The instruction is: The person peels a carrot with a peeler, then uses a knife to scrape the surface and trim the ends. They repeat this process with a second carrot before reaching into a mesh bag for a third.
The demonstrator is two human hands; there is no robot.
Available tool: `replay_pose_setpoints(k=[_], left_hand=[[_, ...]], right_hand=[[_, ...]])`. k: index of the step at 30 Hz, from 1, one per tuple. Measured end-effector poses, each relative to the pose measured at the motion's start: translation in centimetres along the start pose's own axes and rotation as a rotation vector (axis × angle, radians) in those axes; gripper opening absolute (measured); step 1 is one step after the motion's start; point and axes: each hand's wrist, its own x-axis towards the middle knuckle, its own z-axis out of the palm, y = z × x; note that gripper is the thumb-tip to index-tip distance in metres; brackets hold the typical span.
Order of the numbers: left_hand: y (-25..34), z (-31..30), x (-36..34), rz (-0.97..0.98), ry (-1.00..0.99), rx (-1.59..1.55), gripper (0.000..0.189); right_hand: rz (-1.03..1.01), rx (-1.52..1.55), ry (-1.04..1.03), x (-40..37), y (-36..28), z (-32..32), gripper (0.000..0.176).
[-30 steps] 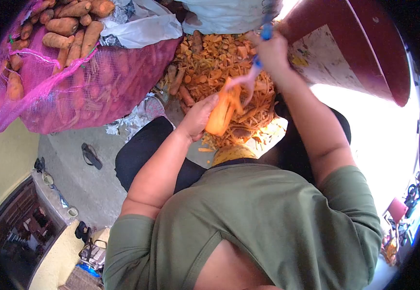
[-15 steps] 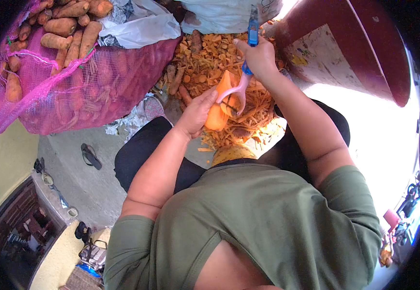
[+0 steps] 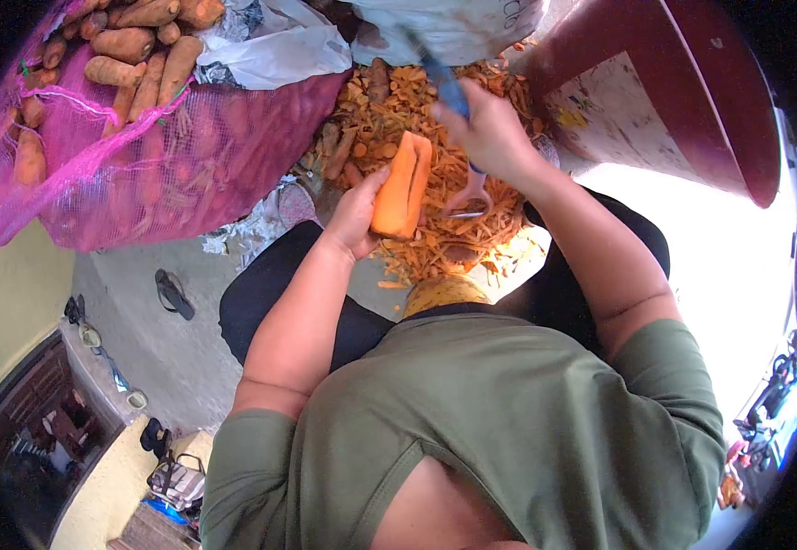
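Observation:
A peeled orange carrot (image 3: 401, 192) with a dark lengthwise split is in my left hand (image 3: 356, 218), whose fingers wrap round its lower left side. My right hand (image 3: 495, 133) grips a peeler (image 3: 472, 194) by its long blue handle. The peeler's pale pink forked head points down toward me, to the right of the carrot and apart from it. The handle's far end is smeared by motion. Below both hands lies a heap of orange peelings (image 3: 486, 234), with several unpeeled carrots (image 3: 378, 81) at its far and left edges.
A pink mesh sack (image 3: 188, 170) full of unpeeled carrots (image 3: 123, 44) stands at left. White plastic bags (image 3: 275, 46) lie at the back. A large dark red tub (image 3: 683, 101) stands at right. A sandal (image 3: 174, 295) lies on the concrete floor.
The peeler has come off the carrot, and its handle has tilted left. My left hand has shifted slightly left with the carrot, whose split side now shows.

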Motion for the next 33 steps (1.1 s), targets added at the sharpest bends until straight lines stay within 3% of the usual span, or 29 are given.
replay_pose_setpoints(k=[2,6,9,15,27,30,33], left_hand=[[0.3,-0.3,0.1,0.037,0.029,-0.067,0.04],[0.9,-0.8,-0.2,0.107,0.02,0.072,0.041],[1.4,-0.9,-0.2,0.075,0.041,-0.013,0.04],[1.4,-1.1,0.2,0.015,0.015,-0.055,0.039],[2.6,-1.5,-0.4,-0.115,-0.051,0.039,0.041],[2.9,-1.6,-0.7,-0.112,-0.076,0.061,0.041],[2.4,-1.1,-0.7,0.02,-0.01,0.141,0.041]], right_hand=[[-0.192,-0.366,-0.132,-1.0,-0.4,-0.2,0.025],[-0.268,-0.615,-0.277,-3.3,-0.3,1.0,0.014],[-0.307,-0.722,-0.39,-4.4,-1.0,1.2,0.011],[-0.372,-0.772,-0.238,-4.4,1.3,2.3,0.01],[-0.345,-0.837,-0.276,-2.9,3.1,2.4,0.01],[-0.376,-0.856,-0.225,-2.9,3.6,2.8,0.01],[-0.361,-0.853,-0.202,-2.8,4.0,3.1,0.01]])
